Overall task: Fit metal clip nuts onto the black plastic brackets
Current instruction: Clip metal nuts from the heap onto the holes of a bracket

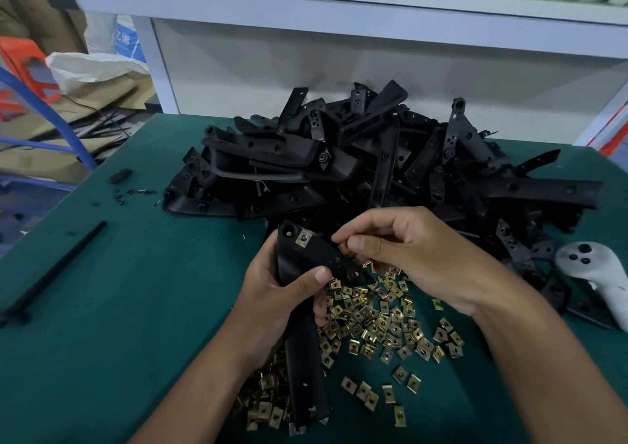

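While both forearms reach in from the bottom of the frame, the left hand (278,294) is wrapped around a long black bracket (306,328), thumb pressed across its face and fingers curled behind it. That bracket stands nearly upright in the lower middle of the picture, its lower end over the scattered nuts. One fitted clip nut (303,238) already sits on its upper end, beside a round hole. Just to the right, the right hand (407,253) has its fingers bent and pinches a small brass-coloured clip nut (344,248) between thumb and fingertips, right at the bracket's edge; whether the nut touches the plastic I cannot tell.

Under and around both hands lies a loose heap of clip nuts (377,324), spread across the green table (119,307) toward the lower middle. A thin black rod (54,270) rests at the left of the frame. At the right edge sits a white handheld controller (594,267).

Further back, a big pile of black brackets (373,158) fills the middle of the frame, against a white shelf unit (339,11) across the top.
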The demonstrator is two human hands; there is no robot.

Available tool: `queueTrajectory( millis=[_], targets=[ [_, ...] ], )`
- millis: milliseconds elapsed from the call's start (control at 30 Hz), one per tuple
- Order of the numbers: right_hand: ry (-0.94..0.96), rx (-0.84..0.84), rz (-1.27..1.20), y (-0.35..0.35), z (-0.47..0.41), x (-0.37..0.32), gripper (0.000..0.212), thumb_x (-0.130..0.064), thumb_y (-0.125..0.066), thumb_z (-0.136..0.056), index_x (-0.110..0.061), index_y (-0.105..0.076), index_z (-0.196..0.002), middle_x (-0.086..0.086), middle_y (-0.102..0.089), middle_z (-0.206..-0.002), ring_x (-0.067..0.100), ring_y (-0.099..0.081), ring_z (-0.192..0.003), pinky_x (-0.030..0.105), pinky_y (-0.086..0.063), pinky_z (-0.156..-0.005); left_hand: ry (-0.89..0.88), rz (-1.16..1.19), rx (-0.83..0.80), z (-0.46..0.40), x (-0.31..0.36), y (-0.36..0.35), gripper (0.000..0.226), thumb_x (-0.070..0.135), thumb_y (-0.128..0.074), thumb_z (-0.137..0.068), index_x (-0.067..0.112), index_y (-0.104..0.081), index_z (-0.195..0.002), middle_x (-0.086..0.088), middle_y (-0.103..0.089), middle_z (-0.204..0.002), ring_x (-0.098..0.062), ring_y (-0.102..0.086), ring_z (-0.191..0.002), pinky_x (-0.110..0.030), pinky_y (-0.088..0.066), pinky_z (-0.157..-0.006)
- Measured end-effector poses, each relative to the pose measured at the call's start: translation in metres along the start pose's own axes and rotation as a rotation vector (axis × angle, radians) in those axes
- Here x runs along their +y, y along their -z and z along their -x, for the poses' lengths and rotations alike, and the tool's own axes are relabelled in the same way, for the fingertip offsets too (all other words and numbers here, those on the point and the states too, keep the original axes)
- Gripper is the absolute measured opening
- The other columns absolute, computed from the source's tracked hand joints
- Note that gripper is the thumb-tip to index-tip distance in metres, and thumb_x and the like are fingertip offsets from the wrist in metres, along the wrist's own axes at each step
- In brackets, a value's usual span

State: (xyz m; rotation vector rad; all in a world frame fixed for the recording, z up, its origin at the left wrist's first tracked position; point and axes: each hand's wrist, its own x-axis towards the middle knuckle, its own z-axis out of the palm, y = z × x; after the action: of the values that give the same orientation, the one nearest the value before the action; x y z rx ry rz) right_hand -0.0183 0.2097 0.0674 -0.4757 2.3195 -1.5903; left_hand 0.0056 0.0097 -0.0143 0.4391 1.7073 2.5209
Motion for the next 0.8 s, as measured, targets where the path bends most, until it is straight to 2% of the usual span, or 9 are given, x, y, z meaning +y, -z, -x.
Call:
queueTrajectory(
  millis=[167, 367, 533, 667, 800],
  targets=[
    [0.003, 0.026, -0.028, 0.0, 0.0, 0.0, 0.014, -0.026, -0.074, -0.087, -0.016, -0.071, -0.096, -0.004, -0.074, -0.083, 0.004, -0.067, -0.074, 0.014, -0.049, -0.065, 0.002, -0.012, -0.003, -0.001, 0.0, 0.0, 0.026, 0.024, -0.078, -0.08, 0.027, -0.063, -0.101, -0.003, -0.062, -0.061, -0.019, -0.057, -0.046, -0.03, -0.051, -0.048],
    [0.032, 0.067, -0.014, -0.002, 0.0, 0.0, 0.006, -0.022, -0.073, -0.09, -0.018, -0.072, -0.094, -0.001, -0.075, -0.087, 0.005, -0.067, -0.075, 0.016, -0.05, -0.065, 0.003, -0.01, -0.002, -0.001, 0.0, 0.001, 0.03, 0.024, -0.078, -0.08, 0.024, -0.062, -0.105, -0.002, -0.062, -0.062, -0.018, -0.056, -0.046, -0.031, -0.052, -0.049],
    [0.045, 0.059, 0.051, -0.005, 0.0, 0.001, 0.004, -0.03, -0.074, -0.089, -0.027, -0.074, -0.092, -0.003, -0.075, -0.089, 0.004, -0.068, -0.079, 0.015, -0.05, -0.072, 0.011, -0.003, 0.009, -0.001, -0.001, 0.001, 0.034, 0.025, -0.079, -0.077, 0.028, -0.064, -0.108, -0.003, -0.063, -0.067, -0.019, -0.056, -0.046, -0.032, -0.052, -0.049],
    [0.024, 0.077, 0.026, -0.009, -0.002, 0.002, 0.002, -0.032, -0.073, -0.09, -0.031, -0.073, -0.092, -0.003, -0.075, -0.087, 0.005, -0.069, -0.079, 0.021, -0.049, -0.07, 0.013, -0.004, 0.011, -0.001, -0.002, 0.001, 0.033, 0.025, -0.079, -0.078, 0.03, -0.065, -0.107, -0.003, -0.063, -0.065, -0.019, -0.057, -0.047, -0.032, -0.053, -0.049],
    [0.023, 0.101, 0.069, -0.012, -0.001, 0.001, 0.003, -0.033, -0.073, -0.089, -0.031, -0.073, -0.091, -0.006, -0.076, -0.087, 0.007, -0.071, -0.081, 0.027, -0.05, -0.075, 0.011, -0.012, 0.024, -0.002, -0.002, 0.002, 0.033, 0.026, -0.08, -0.078, 0.028, -0.064, -0.107, -0.004, -0.063, -0.063, -0.02, -0.058, -0.047, -0.031, -0.053, -0.05]
  ],
)
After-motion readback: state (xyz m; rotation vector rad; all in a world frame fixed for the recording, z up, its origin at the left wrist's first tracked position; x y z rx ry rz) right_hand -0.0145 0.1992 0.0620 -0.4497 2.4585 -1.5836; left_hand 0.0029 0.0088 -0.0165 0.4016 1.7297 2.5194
